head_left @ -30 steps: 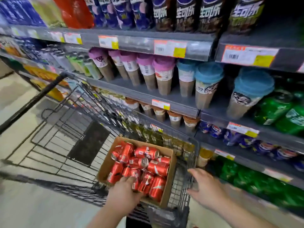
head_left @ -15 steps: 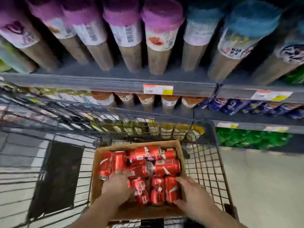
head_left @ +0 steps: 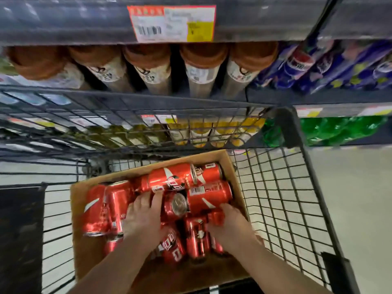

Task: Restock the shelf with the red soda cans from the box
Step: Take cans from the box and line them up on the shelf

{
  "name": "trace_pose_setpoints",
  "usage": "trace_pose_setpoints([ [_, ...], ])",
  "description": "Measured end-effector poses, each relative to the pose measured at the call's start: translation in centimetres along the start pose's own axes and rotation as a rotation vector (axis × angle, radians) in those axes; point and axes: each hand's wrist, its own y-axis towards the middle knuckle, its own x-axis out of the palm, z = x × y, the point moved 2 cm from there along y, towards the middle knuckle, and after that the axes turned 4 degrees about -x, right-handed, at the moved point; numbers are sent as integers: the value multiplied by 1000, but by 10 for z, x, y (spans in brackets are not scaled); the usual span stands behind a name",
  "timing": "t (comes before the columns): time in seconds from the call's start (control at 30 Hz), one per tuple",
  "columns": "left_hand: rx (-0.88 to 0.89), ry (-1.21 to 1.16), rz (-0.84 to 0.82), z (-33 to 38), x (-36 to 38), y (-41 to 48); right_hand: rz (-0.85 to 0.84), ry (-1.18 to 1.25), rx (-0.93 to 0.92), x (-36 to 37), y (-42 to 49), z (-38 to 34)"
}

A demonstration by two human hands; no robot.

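Head: right hand (head_left: 231, 228) grip around red can (head_left: 215, 217)

Right hand (head_left: 230, 227) now inside box (head_left: 77, 240), apparently.

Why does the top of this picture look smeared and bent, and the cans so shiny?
Head view: the price label and shelf edge are smeared, probably by camera motion; the wide lens bows the cart wires and the shelf lines; bright glints sit on the red cans in the box, which look sharper.
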Motion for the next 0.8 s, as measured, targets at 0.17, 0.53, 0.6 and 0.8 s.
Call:
trace_pose_setpoints([
  [0.17, 77, -171, 108, -9, 2, -1, 120, 496, 265, 17, 16, -1],
  [0.53, 111, -603, 184, -29, -10, -26, 491, 896, 574, 44, 38, -39],
  [0.6, 92, -612, 174, -32, -7, -26, 518, 1011, 427, 52, 36, -44],
  [0.8, 56, -691, 145, -38, -6, -32, 394, 1013, 184, 50, 19, -42],
])
